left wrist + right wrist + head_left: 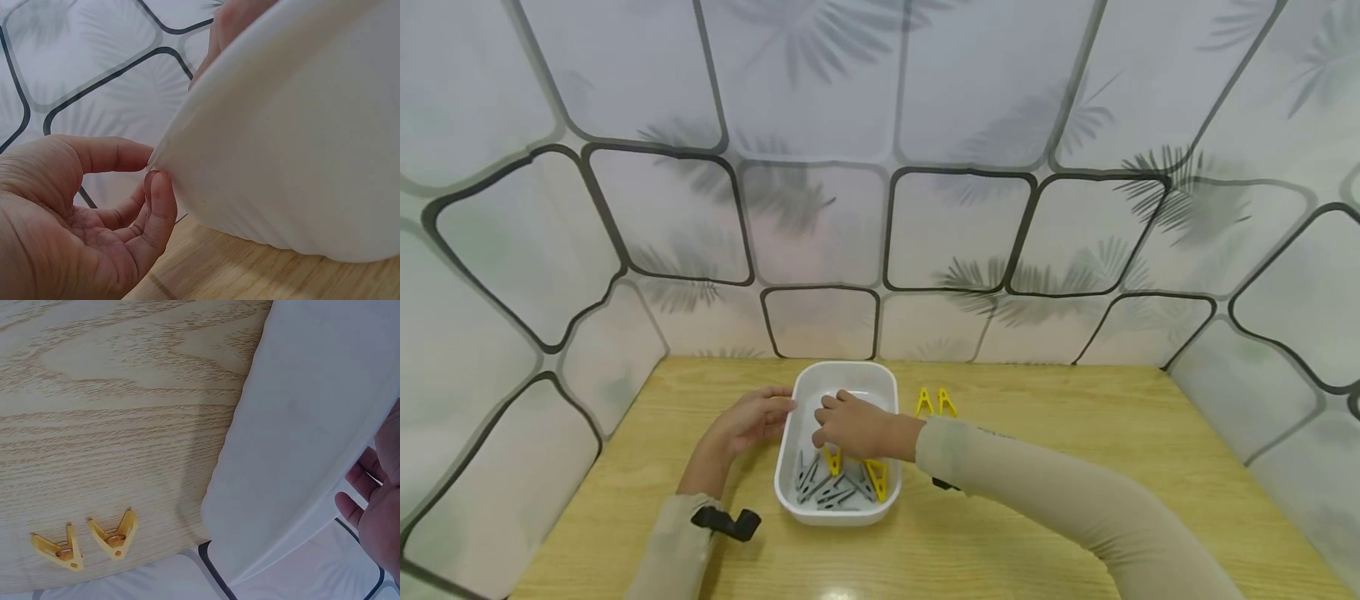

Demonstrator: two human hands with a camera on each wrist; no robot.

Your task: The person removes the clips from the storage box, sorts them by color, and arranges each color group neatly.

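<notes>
A white plastic basin (784, 492) sits on the table with several grey clothespins (837, 492) and yellow clothespins (877, 480) in its near half. My left hand (752, 423) is at the basin's left side, thumb and finger pinching its rim (164, 142) in the left wrist view. Reaching in over the right side, my right hand (857, 427) has bent fingers above the basin floor. One yellow clothespin (833, 462) shows right below its thumb side; I cannot tell whether the fingers hold it.
Two more yellow clothespins (934, 402) stand side by side on the wooden table (1045, 433), right of the basin. In the right wrist view the basin's outer wall (287, 437) fills much of the right half. A patterned backdrop (955, 225) rises behind the table and along both sides.
</notes>
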